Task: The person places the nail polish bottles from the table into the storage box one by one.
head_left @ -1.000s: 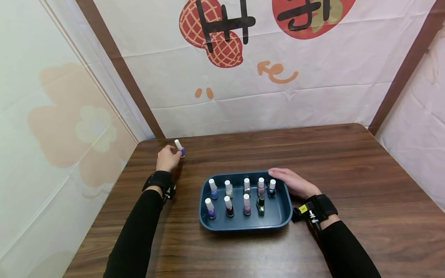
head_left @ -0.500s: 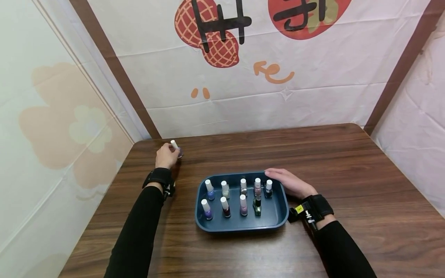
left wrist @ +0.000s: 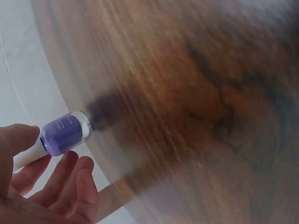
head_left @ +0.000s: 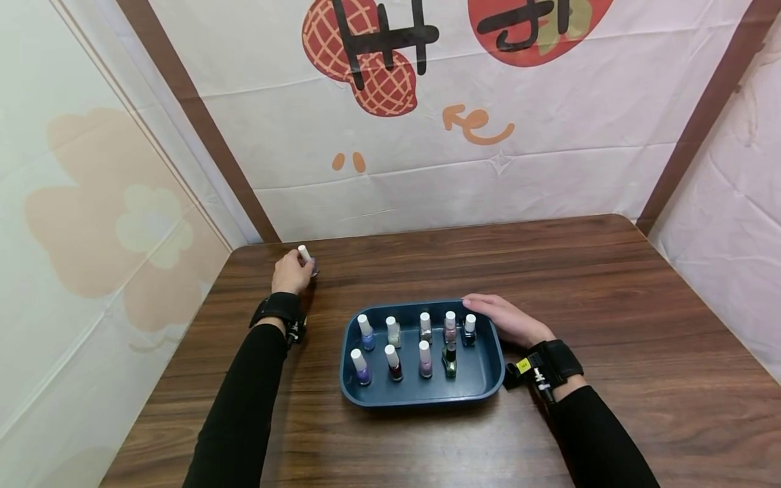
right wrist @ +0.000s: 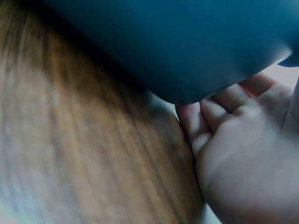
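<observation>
At the far left of the table, my left hand (head_left: 291, 272) pinches a purple nail polish bottle (left wrist: 65, 134) by its white cap, thumb on one side and fingers on the other. The bottle's glass base points at the wood, close over its own shadow in the left wrist view. In the head view the fingers partly cover this bottle. My right hand (head_left: 508, 318) rests against the back right corner of a dark blue tray (head_left: 421, 400), its fingers fairly straight along the outside. Several nail polish bottles stand in the tray in two rows, among them a violet one (head_left: 361, 371).
One green bottle (head_left: 449, 366) in the tray's front row has a black cap; the others' caps are white. The brown wooden table (head_left: 549, 264) extends around the tray. Behind it hangs a white printed cloth (head_left: 390, 196), with pale cloth at both sides.
The head view has shifted slightly, so everything sits a little further left in it. My left fingers cover more of the purple bottle. My right hand stays at the tray's corner.
</observation>
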`<state>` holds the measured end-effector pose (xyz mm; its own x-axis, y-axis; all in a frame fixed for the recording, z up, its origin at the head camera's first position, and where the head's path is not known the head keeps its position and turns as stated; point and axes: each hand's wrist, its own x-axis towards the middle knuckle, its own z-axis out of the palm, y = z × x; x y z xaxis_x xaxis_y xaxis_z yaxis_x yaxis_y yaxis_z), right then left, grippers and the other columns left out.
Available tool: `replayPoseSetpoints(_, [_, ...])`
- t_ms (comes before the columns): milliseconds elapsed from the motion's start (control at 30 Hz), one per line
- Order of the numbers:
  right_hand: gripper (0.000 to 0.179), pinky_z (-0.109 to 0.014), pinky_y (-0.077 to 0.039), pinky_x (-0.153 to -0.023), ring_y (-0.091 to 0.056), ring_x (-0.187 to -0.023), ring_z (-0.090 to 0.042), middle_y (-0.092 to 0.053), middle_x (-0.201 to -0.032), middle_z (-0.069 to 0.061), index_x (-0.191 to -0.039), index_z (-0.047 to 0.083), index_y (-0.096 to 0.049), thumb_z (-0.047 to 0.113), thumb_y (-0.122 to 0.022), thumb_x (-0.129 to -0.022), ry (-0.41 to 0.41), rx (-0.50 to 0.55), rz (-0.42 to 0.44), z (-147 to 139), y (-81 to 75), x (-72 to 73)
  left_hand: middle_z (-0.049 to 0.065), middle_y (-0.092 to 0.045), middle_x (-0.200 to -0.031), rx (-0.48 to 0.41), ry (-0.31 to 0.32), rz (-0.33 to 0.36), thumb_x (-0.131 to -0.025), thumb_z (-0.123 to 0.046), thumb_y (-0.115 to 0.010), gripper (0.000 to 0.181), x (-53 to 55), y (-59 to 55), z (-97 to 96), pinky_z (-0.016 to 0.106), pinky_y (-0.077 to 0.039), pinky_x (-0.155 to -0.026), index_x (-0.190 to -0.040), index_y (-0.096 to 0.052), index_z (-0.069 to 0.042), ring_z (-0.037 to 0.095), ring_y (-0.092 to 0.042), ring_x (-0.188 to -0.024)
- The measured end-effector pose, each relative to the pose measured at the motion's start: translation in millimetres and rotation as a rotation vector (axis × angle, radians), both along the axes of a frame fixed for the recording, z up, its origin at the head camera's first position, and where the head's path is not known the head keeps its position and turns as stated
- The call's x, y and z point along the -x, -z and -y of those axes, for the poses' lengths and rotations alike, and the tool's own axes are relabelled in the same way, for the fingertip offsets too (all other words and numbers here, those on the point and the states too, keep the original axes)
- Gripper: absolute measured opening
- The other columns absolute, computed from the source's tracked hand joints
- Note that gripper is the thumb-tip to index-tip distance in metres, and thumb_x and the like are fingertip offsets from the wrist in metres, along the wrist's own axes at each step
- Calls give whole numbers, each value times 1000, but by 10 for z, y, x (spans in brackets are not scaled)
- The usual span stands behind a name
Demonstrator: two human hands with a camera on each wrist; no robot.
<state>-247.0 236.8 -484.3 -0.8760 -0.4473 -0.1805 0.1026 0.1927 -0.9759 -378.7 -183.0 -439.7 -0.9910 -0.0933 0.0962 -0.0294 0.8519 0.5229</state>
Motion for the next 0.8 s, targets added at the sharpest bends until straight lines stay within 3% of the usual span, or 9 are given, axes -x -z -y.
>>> replayPoseSetpoints(367, [57,-37,-46,-100,-54,-116,-19,-56,-132,-15,-137,2,-50,46,-45,-100,-6,10,2,-12,-4,0,24,-60,-108,49,-2,-9,-97,-20,-47,24,-27,-5,-11,51,-46,-85,-105,-53,2,39,-57,-99])
replayPoseSetpoints(800, [57,-40,-43,-104,-52,-120,-20,-55,-133,-14,-136,3,-51,46,-45,-99,1,2,1,-3,-9,-2,24,-60,-110,39,-4,-15,-98,-22,-46,27,-8,47,30,52,-47,-84,-109,-53,2,39,-58,-100])
